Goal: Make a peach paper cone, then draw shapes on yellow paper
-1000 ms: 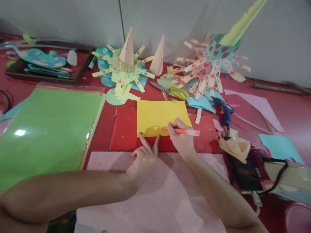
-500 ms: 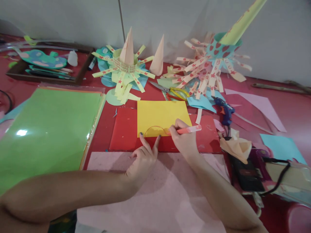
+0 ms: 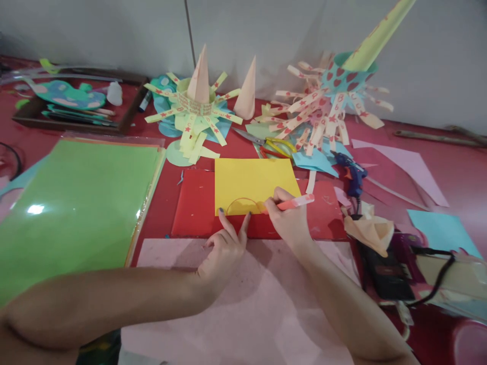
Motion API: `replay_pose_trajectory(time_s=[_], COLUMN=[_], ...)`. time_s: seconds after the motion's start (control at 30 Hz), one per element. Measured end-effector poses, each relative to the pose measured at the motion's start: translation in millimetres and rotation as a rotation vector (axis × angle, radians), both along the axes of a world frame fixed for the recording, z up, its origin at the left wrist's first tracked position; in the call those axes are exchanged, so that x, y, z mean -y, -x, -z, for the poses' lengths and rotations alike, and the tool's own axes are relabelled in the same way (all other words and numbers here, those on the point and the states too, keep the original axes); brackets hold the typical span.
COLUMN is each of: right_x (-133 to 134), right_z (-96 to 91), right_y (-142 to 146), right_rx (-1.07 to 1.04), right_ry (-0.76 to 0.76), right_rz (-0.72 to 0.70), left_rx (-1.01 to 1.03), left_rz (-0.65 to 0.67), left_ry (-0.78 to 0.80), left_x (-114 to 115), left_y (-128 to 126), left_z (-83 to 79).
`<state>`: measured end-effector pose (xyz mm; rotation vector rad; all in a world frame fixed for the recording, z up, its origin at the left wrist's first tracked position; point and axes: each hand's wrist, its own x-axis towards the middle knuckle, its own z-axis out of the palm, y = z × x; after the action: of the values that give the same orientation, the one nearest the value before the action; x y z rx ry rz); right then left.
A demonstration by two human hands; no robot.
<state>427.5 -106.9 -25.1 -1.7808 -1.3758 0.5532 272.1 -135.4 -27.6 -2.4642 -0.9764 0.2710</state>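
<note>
A yellow paper sheet (image 3: pixel 251 180) lies on a red sheet (image 3: pixel 196 203) in the middle of the table. A thin ring (image 3: pixel 243 202) rests on the yellow sheet's near edge. My left hand (image 3: pixel 224 248) presses forefinger and thumb, spread apart, on either side of that ring. My right hand (image 3: pixel 289 218) grips an orange pen (image 3: pixel 294 203), its tip touching the yellow paper at the ring's right side.
A stack of green paper in plastic (image 3: pixel 76 203) fills the left. Scissors (image 3: pixel 266 142), a blue glue gun (image 3: pixel 352 175), paper cones (image 3: pixel 247 91) and fringed paper crafts (image 3: pixel 327 106) stand behind. A pink sheet (image 3: pixel 247 314) lies near me; cables and a dark device (image 3: pixel 388 274) sit right.
The right hand has slid slightly down and right along the ring with the pen, whose free end tilted up. The left hand has stayed put.
</note>
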Motion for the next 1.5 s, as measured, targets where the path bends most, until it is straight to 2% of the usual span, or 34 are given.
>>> replay_pose_trajectory(time_s=[0.1,0.23,0.33,0.47,0.57,0.73,0.8,0.97,1.13,1.3,1.5], right_x=[0.3,-0.1,-2.0,-4.2,-4.4,-3.6,-3.7,-5.5,-7.3,-8.0,-8.6], right_z=[0.1,0.1,-1.0,-2.8,-2.6,-0.7,0.1,2.2,4.1,5.1,5.2], right_y=[0.6,-0.2,-2.8,-4.3,-2.3,1.2,1.8,2.1,2.7,3.1,4.8], right_rx=[-0.006,-0.026,-0.123,-0.195,-0.134,-0.100,-0.090,-0.069,-0.090,-0.104,-0.092], right_ry=[-0.007,-0.035,-0.071,-0.012,-0.005,-0.007,-0.010,-0.013,-0.037,-0.040,-0.056], right_rz=[-0.001,0.011,0.069,0.064,0.019,-0.027,-0.038,-0.047,-0.064,-0.081,-0.074], left_rx=[0.010,-0.102,-0.169,-0.215,-0.193,-0.048,-0.044,-0.156,-0.169,-0.172,-0.130], left_rz=[-0.003,0.029,0.053,0.069,0.054,0.006,0.020,0.089,0.106,0.103,0.090], left_ry=[-0.002,-0.019,-0.034,-0.022,0.037,0.137,0.103,-0.103,-0.199,-0.223,-0.159], left_x=[0.1,-0.8,-1.4,-1.2,-1.4,-1.9,-1.2,0.5,0.1,-0.1,-0.4], left_y=[-0.1,-1.6,-2.8,-2.8,-2.5,-2.5,-2.1,-0.7,-0.5,-0.6,-1.3], left_z=[0.4,-2.9,-6.8,-10.2,-11.2,-11.5,-9.8,0.1,5.0,1.3,-0.5])
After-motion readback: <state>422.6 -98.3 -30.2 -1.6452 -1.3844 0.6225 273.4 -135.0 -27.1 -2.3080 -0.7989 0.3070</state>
